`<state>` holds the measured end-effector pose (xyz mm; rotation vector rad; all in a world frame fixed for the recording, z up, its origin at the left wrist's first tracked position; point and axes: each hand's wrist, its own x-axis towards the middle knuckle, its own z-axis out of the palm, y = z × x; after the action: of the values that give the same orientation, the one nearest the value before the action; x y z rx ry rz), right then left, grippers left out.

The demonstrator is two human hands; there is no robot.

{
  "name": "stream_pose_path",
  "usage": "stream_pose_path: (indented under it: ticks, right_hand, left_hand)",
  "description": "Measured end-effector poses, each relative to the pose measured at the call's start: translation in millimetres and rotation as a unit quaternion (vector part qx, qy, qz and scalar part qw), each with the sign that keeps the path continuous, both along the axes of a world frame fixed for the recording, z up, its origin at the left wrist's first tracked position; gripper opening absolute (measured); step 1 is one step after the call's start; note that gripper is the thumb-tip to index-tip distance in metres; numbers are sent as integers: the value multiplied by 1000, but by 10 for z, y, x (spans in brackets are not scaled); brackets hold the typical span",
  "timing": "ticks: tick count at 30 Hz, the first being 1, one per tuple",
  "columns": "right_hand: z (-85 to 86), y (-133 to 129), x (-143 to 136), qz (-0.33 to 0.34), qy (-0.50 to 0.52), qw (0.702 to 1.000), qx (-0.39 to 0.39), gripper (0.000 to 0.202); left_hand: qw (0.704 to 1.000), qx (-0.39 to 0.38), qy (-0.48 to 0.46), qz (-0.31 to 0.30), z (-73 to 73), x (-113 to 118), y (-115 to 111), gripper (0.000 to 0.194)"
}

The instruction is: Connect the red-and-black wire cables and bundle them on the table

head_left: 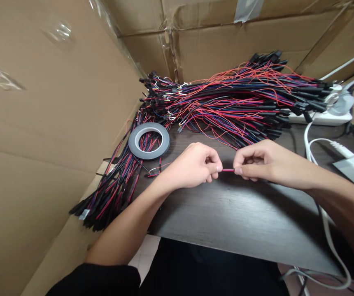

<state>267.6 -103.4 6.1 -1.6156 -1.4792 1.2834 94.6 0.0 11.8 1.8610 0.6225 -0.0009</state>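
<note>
From where I stand, a cardboard panel [41,123] walls the left side; beside it a sheaf of red-and-black wire leads [112,193] droops past the tabletop's edge, and a roll of grey tape [148,155] seems to rest partly on it; next, the left hand [215,165] is closed, thumb and forefinger pinching a short stretch of thin red-and-dark wire [228,169]; this hangs just above the tabletop [226,209], bridging to the right hand [238,166], pinched likewise on its other side; behind both hands lies a big heap of wire harnesses [226,94], reaching toward a white power strip [322,118]; from here, a hard tug could strip the thin wire from either pinch, a sleeve brush could send the overhanging sheaf sliding, and loose ends could snag one another, being so tangled; as for containers, I spot no tray or bin; the sheaf and heap lie loose, and strands show through the tape's ring.
</note>
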Motion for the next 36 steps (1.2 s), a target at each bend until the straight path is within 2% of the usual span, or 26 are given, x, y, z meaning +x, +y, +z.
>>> stream_pose_path:
  ticks: [3,10,16,23,28,36]
  right_hand:
    - [10,-1,-39,1,-16,1000,-5,12]
    - [9,-7,-16,11,-8,1000,-10,14]
    - [25,-18,37,-4,-9,1000,-15,16]
    - [0,-10,7,0,-12,1000,-10,17]
    - [0,-9,9,-3,-8,1000,-4,14]
    - [-13,-14,15,-5,-35,999,13,17]
  left_hand:
    - [1000,-4,-8,-3,-16,22,-40,13]
    - [994,-105,0,6,8,18,-42,11]
    - [998,-67,7,-14,35,-21,26,11]
    - [999,-21,19,-30,4,-5,-2,12]
    - [1000,-10,-1,-10,9,-2,-9,11]
    - [991,-117,28,-50,-4,-17,32,15]
